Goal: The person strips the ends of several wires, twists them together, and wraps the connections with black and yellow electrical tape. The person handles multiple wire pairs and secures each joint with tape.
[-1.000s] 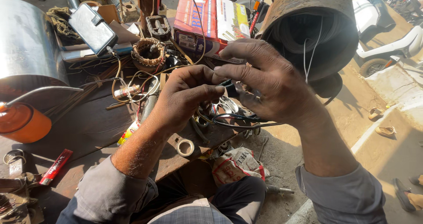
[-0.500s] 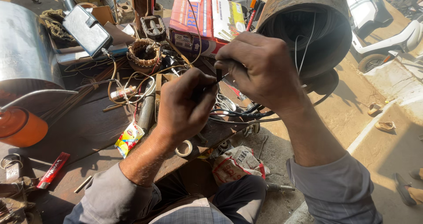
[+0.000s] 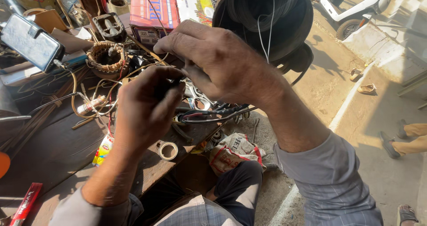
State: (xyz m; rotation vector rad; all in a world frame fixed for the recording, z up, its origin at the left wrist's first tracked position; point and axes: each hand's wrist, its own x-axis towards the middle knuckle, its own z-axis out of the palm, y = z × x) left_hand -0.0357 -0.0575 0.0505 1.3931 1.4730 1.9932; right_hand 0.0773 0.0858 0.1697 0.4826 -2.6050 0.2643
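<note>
Pinched between both hands, a thin dark wire end: left hand (image 3: 147, 108) clenched around it, thumb and fingers pressed tight; right hand (image 3: 218, 64) arched over from above, fingertips meeting the left's at the same spot. Closer together now than a second ago, when more loosely spread above the tangle; raised a little too, and nearer the camera. Judged as settled into fine work on the wire, twisting or stripping, cannot tell which. Trailing down from the grip, black cable (image 3: 209, 116) looping over the surface (image 3: 53, 150) edge. Just beyond, a wound copper coil (image 3: 106, 57), a red box (image 3: 155, 8), a tape roll (image 3: 168, 151) below the left wrist.
</note>
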